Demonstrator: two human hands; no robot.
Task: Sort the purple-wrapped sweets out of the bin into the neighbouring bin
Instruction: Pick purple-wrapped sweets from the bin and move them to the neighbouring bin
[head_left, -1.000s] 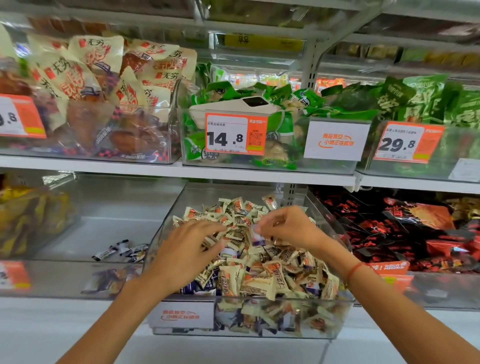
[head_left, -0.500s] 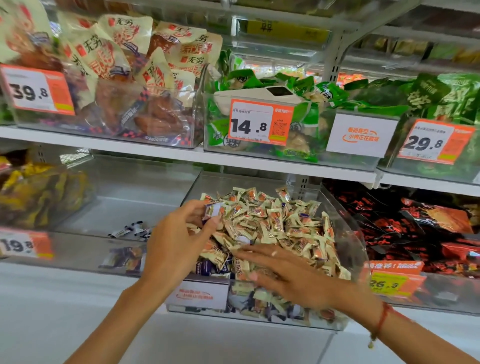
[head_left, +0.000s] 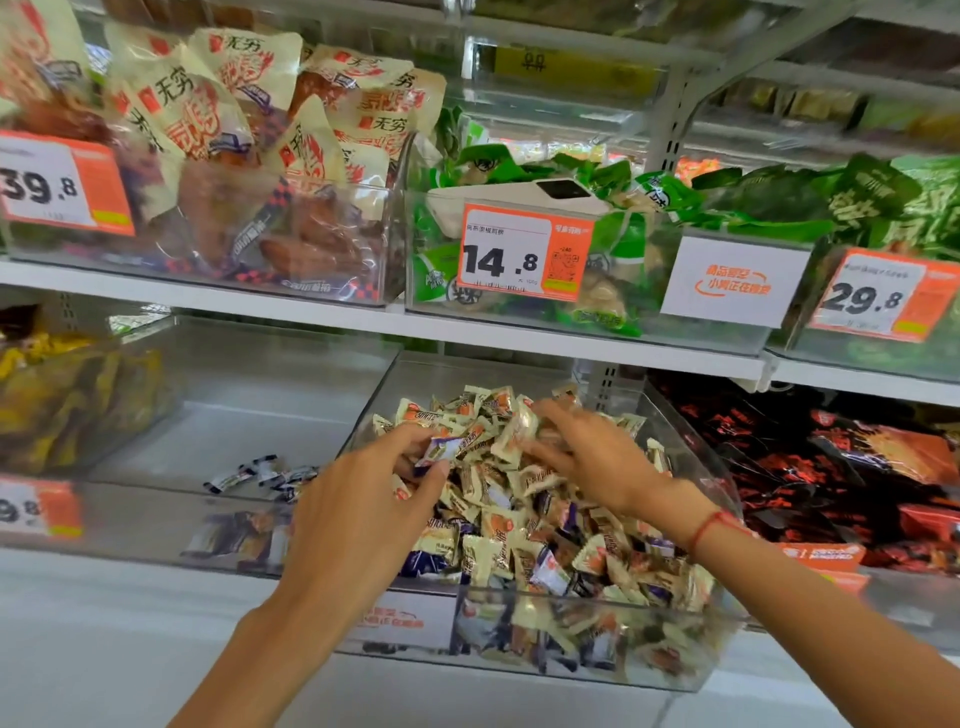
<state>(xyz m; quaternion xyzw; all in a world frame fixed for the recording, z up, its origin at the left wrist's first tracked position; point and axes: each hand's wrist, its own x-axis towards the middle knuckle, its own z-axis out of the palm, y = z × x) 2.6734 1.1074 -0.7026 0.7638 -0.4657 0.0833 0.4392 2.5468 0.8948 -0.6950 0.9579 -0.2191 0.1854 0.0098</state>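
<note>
Mid-sort: left hand (head_left: 358, 499) fingers pinching a purple sweet (head_left: 441, 450) over the full bin (head_left: 691, 644), right hand (head_left: 587, 457) spread loosely on the pile, empty; next, carry left, release into neighbouring bin (head_left: 130, 514).

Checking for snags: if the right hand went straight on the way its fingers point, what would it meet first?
Probably the cream-wrapped sweets heaped at the back of the bin; the right hand points up-left across the pile. Depth is unclear.
</note>
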